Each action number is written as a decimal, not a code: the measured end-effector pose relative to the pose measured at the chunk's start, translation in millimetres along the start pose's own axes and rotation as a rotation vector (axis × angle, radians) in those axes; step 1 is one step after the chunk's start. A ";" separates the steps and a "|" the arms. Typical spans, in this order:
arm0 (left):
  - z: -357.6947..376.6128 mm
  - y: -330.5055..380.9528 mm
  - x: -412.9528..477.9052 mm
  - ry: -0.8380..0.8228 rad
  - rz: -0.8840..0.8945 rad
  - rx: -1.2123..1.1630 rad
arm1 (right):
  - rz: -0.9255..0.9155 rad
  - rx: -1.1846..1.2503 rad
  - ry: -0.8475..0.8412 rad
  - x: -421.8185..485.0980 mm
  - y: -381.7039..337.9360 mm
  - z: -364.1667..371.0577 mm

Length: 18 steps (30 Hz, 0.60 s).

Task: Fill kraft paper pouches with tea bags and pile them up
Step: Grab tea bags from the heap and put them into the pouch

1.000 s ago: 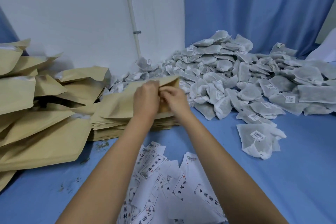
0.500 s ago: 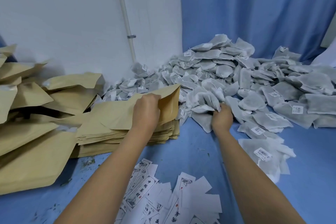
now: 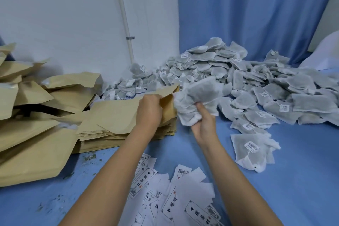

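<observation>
At the left edge of the blue surface (image 3: 302, 180) your pile of bulging kraft pouches (image 3: 33, 134) lies loose and overlapping, reaching back to the white wall (image 3: 64, 14). Just to the right of it sits a stack of flat pouches (image 3: 110, 134), with dark crumbs (image 3: 88, 158) scattered in front of it.

Above that stack you hold one open pouch (image 3: 117, 112), its mouth turned to the right. Your left hand (image 3: 149, 109) grips the pouch at the mouth, fingers curled over the upper flap so the brown inside shows.

Right at that mouth is a bunch of tea bags (image 3: 198, 97). Your right hand (image 3: 204, 123) holds it from below, palm up, fingers curled around the crumpled lower ends. The bunch touches the rim of the mouth; whether any of it is inside, you cannot tell from here.

Between your forearms, at the near edge, printed paper labels (image 3: 183, 198) lie fanned out.

Behind your hands a white pipe (image 3: 124, 24) runs up the wall. To its right, a big heap of tea bags (image 3: 229, 71) spreads along the back of the surface in front of the blue curtain (image 3: 256, 14) and on towards the right edge. One loose tea bag (image 3: 251, 152) lies apart from the heap, near your right forearm.
</observation>
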<state>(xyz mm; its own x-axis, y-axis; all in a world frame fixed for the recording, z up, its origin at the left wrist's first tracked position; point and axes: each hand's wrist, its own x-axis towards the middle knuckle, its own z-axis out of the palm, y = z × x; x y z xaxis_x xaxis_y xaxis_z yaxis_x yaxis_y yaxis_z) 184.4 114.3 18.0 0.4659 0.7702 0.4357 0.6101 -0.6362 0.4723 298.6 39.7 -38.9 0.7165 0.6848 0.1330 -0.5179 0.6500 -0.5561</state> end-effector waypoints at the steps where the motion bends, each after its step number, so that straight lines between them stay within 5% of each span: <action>1: -1.8 0.3 -3.2 -0.017 0.027 -0.002 | 0.024 -0.016 -0.036 -7.5 6.3 6.8; 4: -11.7 -6.0 -7.1 0.005 0.018 -0.075 | -0.027 -0.255 -0.057 -20.9 17.1 18.2; 9: -30.9 -12.3 -2.7 0.036 -0.083 -0.117 | -0.426 -1.263 -0.195 -20.9 29.9 17.1; 12: -24.2 0.2 -15.0 -0.010 -0.010 -0.103 | -0.290 -1.816 -0.360 -12.7 40.2 37.6; 18: -15.4 12.6 -32.8 -0.025 0.040 0.019 | 0.161 -1.577 -0.538 -5.0 52.8 63.4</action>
<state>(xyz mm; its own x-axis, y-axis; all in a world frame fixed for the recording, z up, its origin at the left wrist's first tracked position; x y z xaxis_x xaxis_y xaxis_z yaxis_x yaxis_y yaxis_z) 167.0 80.3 21.5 0.5055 0.7453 0.4346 0.6027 -0.6655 0.4402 238.0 91.5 -16.9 0.3019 0.9516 0.0575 0.6188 -0.1497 -0.7711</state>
